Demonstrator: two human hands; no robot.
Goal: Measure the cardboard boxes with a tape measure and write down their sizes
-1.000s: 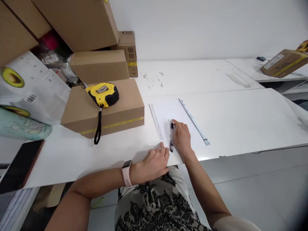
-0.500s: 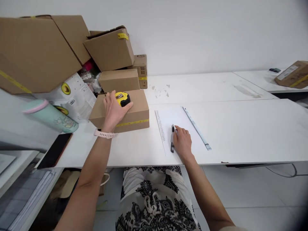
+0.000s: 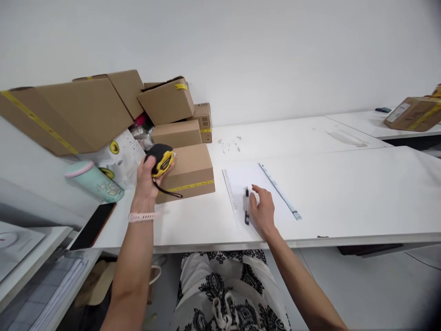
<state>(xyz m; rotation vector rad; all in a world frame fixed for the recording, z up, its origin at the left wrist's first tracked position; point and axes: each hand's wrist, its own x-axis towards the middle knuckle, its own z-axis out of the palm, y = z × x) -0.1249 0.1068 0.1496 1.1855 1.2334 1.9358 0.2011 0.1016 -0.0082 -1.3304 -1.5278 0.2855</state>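
Note:
My left hand (image 3: pixel 147 177) is closed around a yellow and black tape measure (image 3: pixel 161 158), raised in front of the left side of a closed cardboard box (image 3: pixel 193 161). A black wrist strap dangles from the tape measure. My right hand (image 3: pixel 263 207) rests on a white sheet of paper (image 3: pixel 241 172), its fingers loosely bent and the thumb apart, holding nothing. Just left of it a black and clear pen (image 3: pixel 247 202) lies on the sheet. Along the paper's right side runs a pale blue strip (image 3: pixel 279 191), like a ruler.
Cardboard boxes (image 3: pixel 168 103) are piled at the back left against the wall. A mint tumbler (image 3: pixel 98 181) leans beside a white avocado-print package (image 3: pixel 127 151). Nearer me lies a dark phone (image 3: pixel 93 225). Another carton (image 3: pixel 409 115) stands far right on the white table (image 3: pixel 344 193).
My left hand has lifted the tape measure off the box and drawn it left, turning it. My right hand has stayed by the pen, its fingers slightly raised. The view has tilted up.

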